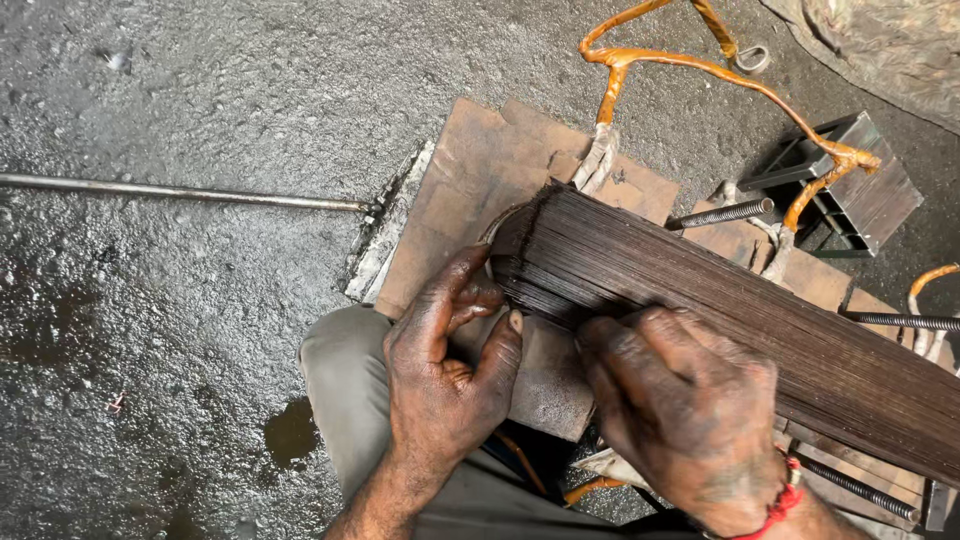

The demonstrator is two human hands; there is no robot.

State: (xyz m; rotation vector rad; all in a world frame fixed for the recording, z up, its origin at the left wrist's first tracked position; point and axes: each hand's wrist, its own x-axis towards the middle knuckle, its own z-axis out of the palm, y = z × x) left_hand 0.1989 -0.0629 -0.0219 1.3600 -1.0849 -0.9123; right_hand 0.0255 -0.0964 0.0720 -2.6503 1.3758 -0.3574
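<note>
A long dark stack of thin metal sheets (720, 310) lies slanted from the middle toward the lower right. My left hand (445, 375) presses against the stack's near end, fingers curled round its corner and thumb raised. My right hand (685, 415), with a red thread at the wrist, rests on the stack's upper edge, fingertips pushing on the sheets. Both hands are black with grease. Under the stack sits a brown board (470, 190) and a grey metal block (545, 385).
Orange insulated wires (700, 70) loop at the top right over a black metal frame (840, 185). Threaded rods (725, 213) stick out beside the stack. A thin steel rod (180, 193) lies on the wet, oily concrete floor at left. My knee (345, 385) is below the hands.
</note>
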